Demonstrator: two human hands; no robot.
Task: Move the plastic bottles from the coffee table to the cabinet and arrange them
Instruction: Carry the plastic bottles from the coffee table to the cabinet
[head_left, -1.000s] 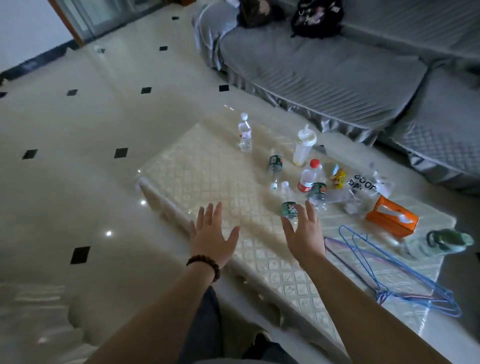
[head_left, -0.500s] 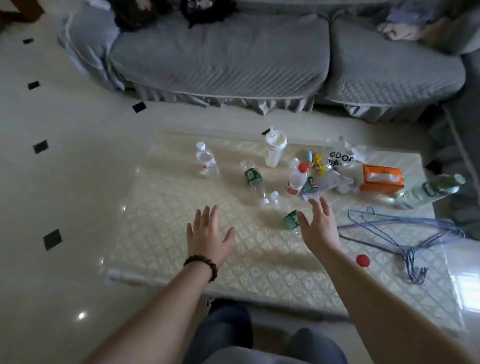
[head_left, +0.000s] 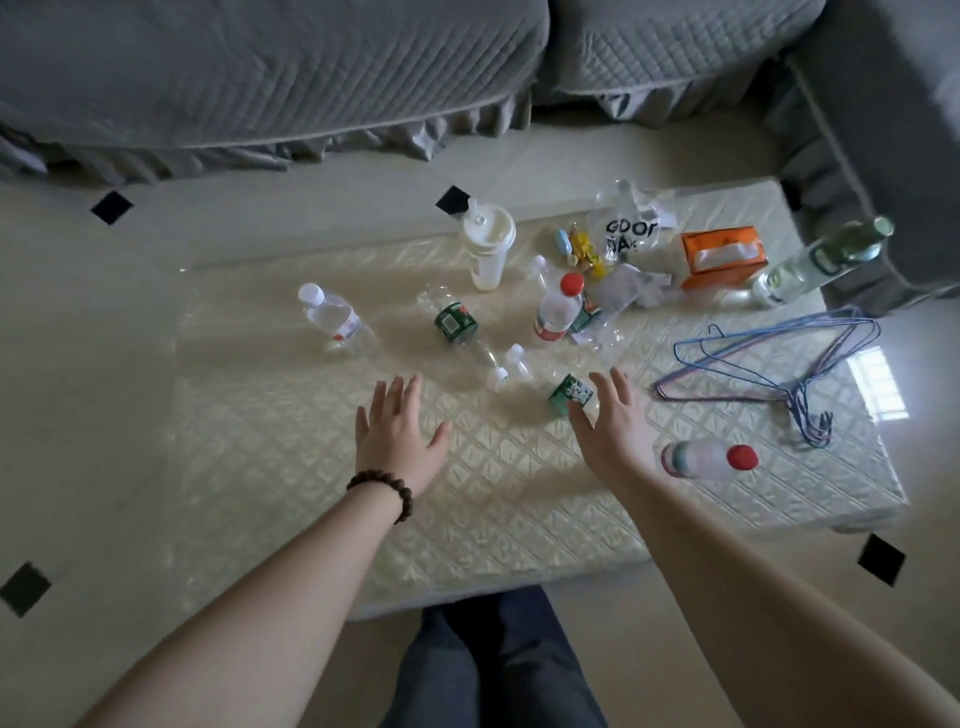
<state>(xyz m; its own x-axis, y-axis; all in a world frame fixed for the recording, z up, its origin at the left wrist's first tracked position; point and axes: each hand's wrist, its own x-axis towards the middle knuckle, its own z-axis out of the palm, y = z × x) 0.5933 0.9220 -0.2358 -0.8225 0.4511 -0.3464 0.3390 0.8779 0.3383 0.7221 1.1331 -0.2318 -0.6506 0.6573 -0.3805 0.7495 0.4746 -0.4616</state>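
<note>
Now both hands hover with fingers spread over the cream quilted coffee table (head_left: 291, 467), holding nothing: the left hand (head_left: 397, 434) near the middle, the right hand (head_left: 610, 423) just beside a lying clear plastic bottle with a green label (head_left: 569, 395). Another clear plastic bottle with a red cap (head_left: 709, 458) lies toward the near right edge, beside the right wrist

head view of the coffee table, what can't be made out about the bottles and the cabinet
- Cabinet: nowhere in the head view, so its place is unknown.
- Green-label bottle by the right hand: the clear body blends into the coffee table; its outline is unclear, and whether the thumb touches it.
- Bottle behind the red-cap bottle: mostly hidden.
- Label text: too small to read.
- Left hand: contact with the table cannot be judged.
</note>
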